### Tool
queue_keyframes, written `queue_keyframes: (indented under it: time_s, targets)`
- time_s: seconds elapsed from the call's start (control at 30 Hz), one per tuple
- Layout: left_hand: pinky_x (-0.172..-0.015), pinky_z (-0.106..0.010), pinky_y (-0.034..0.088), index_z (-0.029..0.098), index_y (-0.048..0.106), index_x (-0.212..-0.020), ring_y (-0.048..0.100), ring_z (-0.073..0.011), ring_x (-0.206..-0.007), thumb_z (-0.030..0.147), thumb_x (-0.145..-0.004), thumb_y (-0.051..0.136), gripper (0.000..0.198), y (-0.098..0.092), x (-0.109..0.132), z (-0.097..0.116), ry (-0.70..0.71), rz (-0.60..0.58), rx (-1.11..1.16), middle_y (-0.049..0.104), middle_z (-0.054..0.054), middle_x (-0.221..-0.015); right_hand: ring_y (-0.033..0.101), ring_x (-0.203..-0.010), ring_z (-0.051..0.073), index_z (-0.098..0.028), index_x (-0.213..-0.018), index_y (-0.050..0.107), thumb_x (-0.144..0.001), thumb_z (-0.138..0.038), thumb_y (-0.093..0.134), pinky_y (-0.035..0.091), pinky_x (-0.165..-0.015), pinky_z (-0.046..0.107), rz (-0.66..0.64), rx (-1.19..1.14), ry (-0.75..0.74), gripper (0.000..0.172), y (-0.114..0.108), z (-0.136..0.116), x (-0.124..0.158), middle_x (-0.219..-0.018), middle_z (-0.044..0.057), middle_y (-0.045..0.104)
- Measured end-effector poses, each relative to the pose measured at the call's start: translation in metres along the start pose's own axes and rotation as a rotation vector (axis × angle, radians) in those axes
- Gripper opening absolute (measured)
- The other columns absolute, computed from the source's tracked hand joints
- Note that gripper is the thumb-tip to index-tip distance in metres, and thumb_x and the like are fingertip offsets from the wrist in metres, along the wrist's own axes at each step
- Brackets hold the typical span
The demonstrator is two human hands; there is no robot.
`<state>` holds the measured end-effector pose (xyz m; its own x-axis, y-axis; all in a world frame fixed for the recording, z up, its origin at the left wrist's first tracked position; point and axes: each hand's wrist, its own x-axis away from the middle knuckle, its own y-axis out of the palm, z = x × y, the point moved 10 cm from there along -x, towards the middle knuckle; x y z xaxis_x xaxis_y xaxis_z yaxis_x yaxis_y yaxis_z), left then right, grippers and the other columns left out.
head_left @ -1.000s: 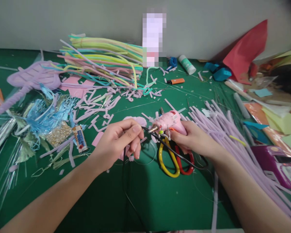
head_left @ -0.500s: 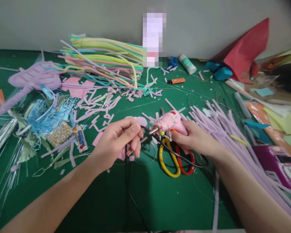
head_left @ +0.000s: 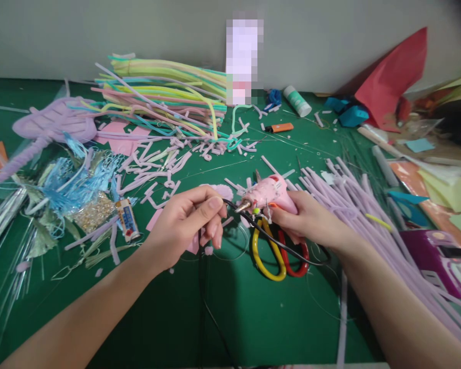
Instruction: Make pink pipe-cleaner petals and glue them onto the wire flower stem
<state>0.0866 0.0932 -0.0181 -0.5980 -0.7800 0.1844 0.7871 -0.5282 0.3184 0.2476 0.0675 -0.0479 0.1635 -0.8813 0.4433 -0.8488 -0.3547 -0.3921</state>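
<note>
Over the green tabletop (head_left: 261,323), well in from its near edge, our left hand (head_left: 195,215) faces our right hand (head_left: 309,215), which clamps the pink glue gun (head_left: 269,193). Our left fingertips (head_left: 215,203) pinch the black cord (head_left: 269,236), and the gun's nozzle (head_left: 245,205) points left, toward them.

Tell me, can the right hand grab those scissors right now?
Probably not: the right hand is wrapped around the pink glue gun, and the black cord crosses in front of the scissors' handles.
</note>
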Motion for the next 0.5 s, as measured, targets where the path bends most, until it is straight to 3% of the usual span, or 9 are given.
queue_keyframes:
  time_s: [0.27,0.5]
  targets:
    - [-0.043,-0.017,0.044,0.017,0.060,-0.076,0.057,-0.0076,-0.045,0.031,-0.094,0.057,0.024,0.0053,0.0008,-0.0024,-0.011,-0.037,-0.015,0.050,0.007,-0.051,0.042,-0.032,0.008,-0.022,-0.061,0.046,-0.083,-0.048,0.057,0.031,-0.032,0.019,0.004,-0.012,0.009,0.036,-0.0001,0.0028,-0.0006,-0.039,-0.005,0.049]
    - [-0.049,-0.018,0.046,0.018,0.062,-0.082,0.061,-0.0088,-0.054,0.030,-0.094,0.058,0.017,-0.0013,0.0016,0.0023,0.040,-0.026,-0.036,0.059,0.005,-0.058,0.043,-0.033,0.008,-0.022,-0.062,0.045,-0.082,-0.046,0.058,0.030,-0.033,0.018,-0.008,0.000,-0.001,0.034,0.0006,0.0003,0.0001,-0.040,-0.005,0.049]
